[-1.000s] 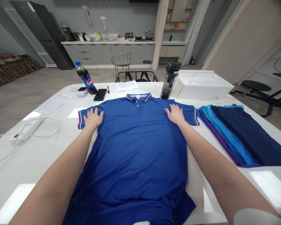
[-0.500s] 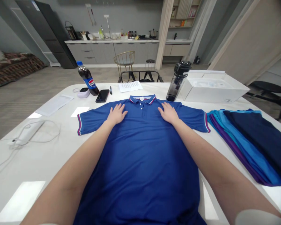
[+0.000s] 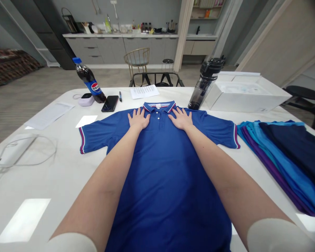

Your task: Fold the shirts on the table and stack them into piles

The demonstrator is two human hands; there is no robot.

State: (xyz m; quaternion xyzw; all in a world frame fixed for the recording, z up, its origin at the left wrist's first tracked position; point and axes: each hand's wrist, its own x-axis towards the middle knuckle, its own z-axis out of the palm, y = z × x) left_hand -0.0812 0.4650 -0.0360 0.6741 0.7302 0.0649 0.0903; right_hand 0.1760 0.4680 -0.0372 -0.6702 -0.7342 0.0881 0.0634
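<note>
A blue polo shirt [image 3: 168,168] lies front side up on the white table [image 3: 76,175], collar at the far end and both sleeves spread outward. Red and white stripes edge its collar and cuffs. My left hand [image 3: 139,119] rests flat on the shirt just below the left side of the collar, fingers spread. On the other side of the button placket, my right hand [image 3: 181,119] lies palm down with its fingers apart, close to the collar's right point. Neither hand grips the cloth. The shirt's bottom hem is out of view.
Folded garments [image 3: 286,157] are stacked at the right, near a white box [image 3: 252,94]. A dark water bottle [image 3: 204,84] stands beyond the right shoulder. Across the left are a cola bottle [image 3: 90,82], a phone [image 3: 110,104], a pen [image 3: 120,96] and a white power strip [image 3: 15,148] with cable.
Both hands have slid inward and slightly up toward the collar, with fingers spread wider. The view has shifted a little. The shirt still lies spread out.
</note>
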